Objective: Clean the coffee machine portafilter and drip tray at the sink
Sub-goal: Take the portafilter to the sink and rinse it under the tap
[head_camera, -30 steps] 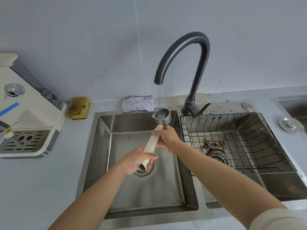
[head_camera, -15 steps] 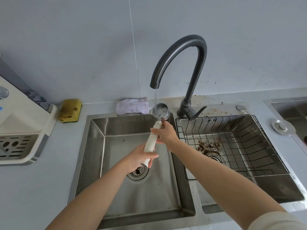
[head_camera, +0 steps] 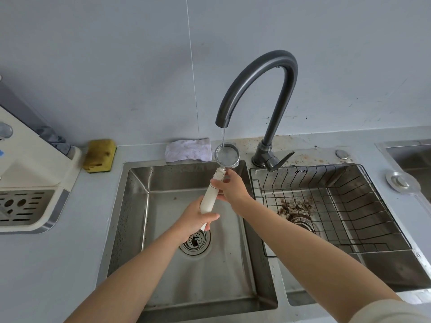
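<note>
The portafilter point(head_camera: 227, 155) has a round metal basket and a long cream handle. Its basket sits right under the dark curved faucet point(head_camera: 263, 73), and a thin stream of water runs into it. My left hand point(head_camera: 198, 216) grips the lower end of the handle, and my right hand point(head_camera: 229, 186) holds the handle just below the basket. Both hands are over the left sink basin point(head_camera: 140, 206). The cream coffee machine point(head_camera: 30, 169) stands at the far left with its slotted drip tray point(head_camera: 23, 207) in place.
A wire rack point(head_camera: 338, 206) sits in the right basin, with brown coffee grounds around that basin's drain point(head_camera: 300, 223). A yellow sponge point(head_camera: 100, 155) and a white cloth point(head_camera: 187, 150) lie behind the left basin. A metal sink plug point(head_camera: 402, 183) rests on the counter at right.
The portafilter basket has risen closer to the spout, staying under the water stream. My view has drifted right, so the coffee machine sits further left in frame.
</note>
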Available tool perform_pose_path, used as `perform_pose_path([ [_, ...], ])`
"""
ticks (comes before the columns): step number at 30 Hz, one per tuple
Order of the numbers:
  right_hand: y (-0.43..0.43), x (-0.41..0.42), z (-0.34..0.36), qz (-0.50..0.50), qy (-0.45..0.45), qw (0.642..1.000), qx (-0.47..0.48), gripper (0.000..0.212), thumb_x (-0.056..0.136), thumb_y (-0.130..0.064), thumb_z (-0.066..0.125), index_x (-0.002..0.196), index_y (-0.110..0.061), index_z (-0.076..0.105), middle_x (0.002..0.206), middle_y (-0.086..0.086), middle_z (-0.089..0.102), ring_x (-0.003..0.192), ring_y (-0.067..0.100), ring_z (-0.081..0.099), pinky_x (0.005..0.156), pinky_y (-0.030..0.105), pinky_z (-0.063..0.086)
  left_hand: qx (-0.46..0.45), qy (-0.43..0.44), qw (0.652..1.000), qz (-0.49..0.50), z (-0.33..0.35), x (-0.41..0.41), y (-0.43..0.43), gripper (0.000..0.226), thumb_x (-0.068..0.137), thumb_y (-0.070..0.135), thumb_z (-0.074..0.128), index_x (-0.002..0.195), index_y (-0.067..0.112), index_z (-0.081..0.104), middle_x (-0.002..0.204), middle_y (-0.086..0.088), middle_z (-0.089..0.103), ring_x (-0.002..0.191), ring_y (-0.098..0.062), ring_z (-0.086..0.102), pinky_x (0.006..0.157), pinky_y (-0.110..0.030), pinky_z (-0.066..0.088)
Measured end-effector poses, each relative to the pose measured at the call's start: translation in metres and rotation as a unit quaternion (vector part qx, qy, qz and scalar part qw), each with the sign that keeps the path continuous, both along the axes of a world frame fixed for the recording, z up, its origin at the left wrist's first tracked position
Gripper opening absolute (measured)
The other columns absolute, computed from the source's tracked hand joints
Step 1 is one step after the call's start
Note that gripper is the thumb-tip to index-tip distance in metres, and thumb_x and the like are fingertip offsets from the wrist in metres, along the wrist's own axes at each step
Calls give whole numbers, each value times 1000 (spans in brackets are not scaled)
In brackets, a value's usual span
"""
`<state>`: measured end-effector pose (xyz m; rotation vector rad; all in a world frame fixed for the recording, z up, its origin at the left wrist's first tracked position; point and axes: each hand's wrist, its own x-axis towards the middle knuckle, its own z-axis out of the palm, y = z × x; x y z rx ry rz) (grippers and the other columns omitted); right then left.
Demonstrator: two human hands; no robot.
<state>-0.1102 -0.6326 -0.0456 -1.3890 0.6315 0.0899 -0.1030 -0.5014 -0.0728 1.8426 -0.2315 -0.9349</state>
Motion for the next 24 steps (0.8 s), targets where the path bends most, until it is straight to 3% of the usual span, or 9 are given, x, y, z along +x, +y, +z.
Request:
perform_pose_path([
  [4,5,1,-1,6,-4,999,44,25,87,-1,56,109,-10,48,90,5,51,93,26,58,79,34,53,24,-35,998,39,-1,-1,5,42,81,5,61,122,10,51,69,-4,45,50,-13,44,46,-19,42],
  [10,13,5,-3,7,-6,996,92,23,88,1,54,107,-10,47,89,4,53,94,25,57,85,37,50,83,-95,989,72,1,-3,11,42,82,9,63,121,10,47,78,3,47,58,-11,48,42,-12,42],
  [14,15,8,-3,17,-7,995,103,21,89,1,52,107,-9,48,89,4,53,88,23,57,86,38,50,122,-118,982,79,5,-5,11,39,82,10,62,119,11,47,79,4,48,62,-14,51,53,-25,50],
  [17,16,10,-4,30,-6,994,108,22,90,1,51,110,-7,47,89,4,53,83,20,58,86,40,50,169,-136,973,81,8,-8,12,37,81,13,62,115,11,48,81,0,52,68,-23,58,68,-42,56],
  [19,17,10,-4,37,-1,992,120,24,90,1,50,112,-7,46,90,5,54,80,18,58,81,38,52,203,-153,963,86,10,-11,13,34,79,16,62,111,12,49,84,-4,56,74,-30,62,69,-46,56],
  [24,20,11,-2,53,14,988,146,20,91,3,45,109,-5,46,93,10,53,81,20,56,77,35,50,281,-226,930,68,11,-17,16,29,84,20,57,109,11,47,85,-2,55,72,-24,53,58,-28,37],
])
